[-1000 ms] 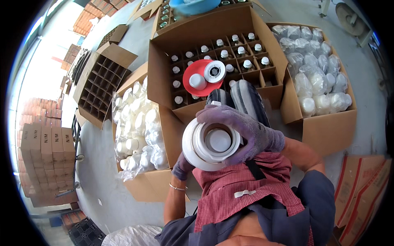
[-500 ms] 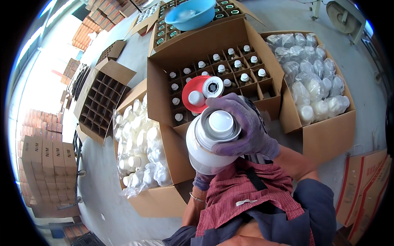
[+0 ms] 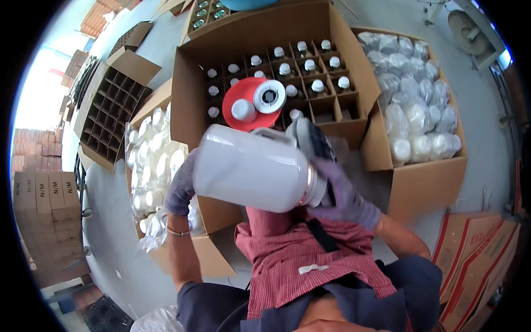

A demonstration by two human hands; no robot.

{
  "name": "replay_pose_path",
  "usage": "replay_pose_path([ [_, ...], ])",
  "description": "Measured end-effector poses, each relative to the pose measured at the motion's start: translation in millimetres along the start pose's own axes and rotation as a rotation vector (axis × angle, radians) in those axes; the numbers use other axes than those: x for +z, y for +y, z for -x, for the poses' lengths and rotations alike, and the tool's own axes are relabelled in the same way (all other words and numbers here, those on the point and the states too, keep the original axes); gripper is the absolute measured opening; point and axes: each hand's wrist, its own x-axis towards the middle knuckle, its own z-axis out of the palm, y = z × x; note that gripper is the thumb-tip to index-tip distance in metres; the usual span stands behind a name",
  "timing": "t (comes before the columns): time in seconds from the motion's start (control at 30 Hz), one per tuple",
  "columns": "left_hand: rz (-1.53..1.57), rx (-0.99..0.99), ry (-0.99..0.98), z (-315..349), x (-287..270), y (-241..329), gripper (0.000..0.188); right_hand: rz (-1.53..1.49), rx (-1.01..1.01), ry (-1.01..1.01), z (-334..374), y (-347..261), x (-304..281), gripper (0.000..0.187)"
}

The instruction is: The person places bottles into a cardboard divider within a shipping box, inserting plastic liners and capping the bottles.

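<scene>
A large white vacuum jug with a side handle lies tilted sideways between my gloved hands, above my lap. My left hand is closed around its base end, the fingers partly behind it. At the neck end, my right hand grips the jug's white top. Just beyond, a red bowl rests on the divided carton and holds a white cap and a round white stopper with a dark centre. Several white-capped bottles stand in the carton's compartments. A dark, shoe-like thing shows behind the jug.
Open cartons of plastic-wrapped white parts stand at the left and right. An open divided carton is farther left, near stacked boxes. Flattened cartons lean at the lower right. A blue basin sits at the far edge.
The jug has turned from top-facing to lying sideways, its base now to the left. My left hand has come out from beneath to its base; my right hand remains at the neck. The view has shifted.
</scene>
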Motion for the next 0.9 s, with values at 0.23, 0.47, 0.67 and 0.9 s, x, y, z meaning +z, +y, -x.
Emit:
replay_pose_path([
  [0.23, -0.835, 0.112, -0.279, -67, 101, 38, 0.067, 0.18, 0.045, -0.098, -76, 66, -24, 0.021],
  [0.47, -0.728, 0.129, -0.151, -77, 113, 30, 0.052, 1.316, -0.192, -0.452, -157, 263, 39, 0.049],
  [0.67, 0.222, 0.332, 0.784, -106, 75, -22, 0.028, 0.811, -0.068, -0.114, -178, 236, 36, 0.029],
  [0.9, 1.329, 0.738, -0.115, -129, 52, -7, 0.063, 0.246, -0.142, 0.196, -177, 105, 15, 0.046],
])
